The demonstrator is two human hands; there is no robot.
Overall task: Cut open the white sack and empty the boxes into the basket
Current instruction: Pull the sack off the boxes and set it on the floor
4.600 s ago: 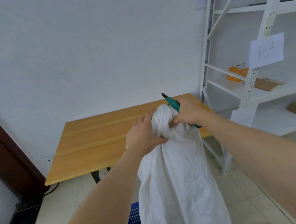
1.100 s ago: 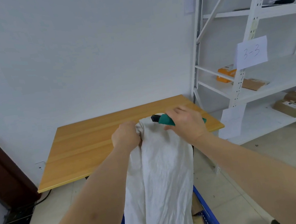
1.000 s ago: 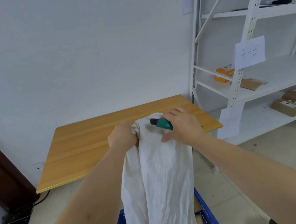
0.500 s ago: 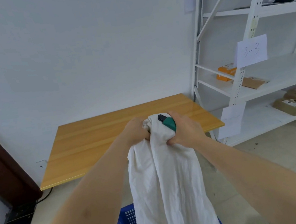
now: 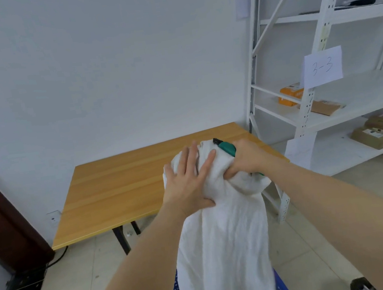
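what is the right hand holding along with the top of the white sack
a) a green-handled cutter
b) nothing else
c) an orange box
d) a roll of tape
a: the right hand grips the bunched top of the white sack together with a green-handled cutter, whose dark tip pokes out above the fingers.

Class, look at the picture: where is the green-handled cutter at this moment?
In the head view, the green-handled cutter sits right of centre, held in the right hand against the top of the white sack, in front of the wooden table.
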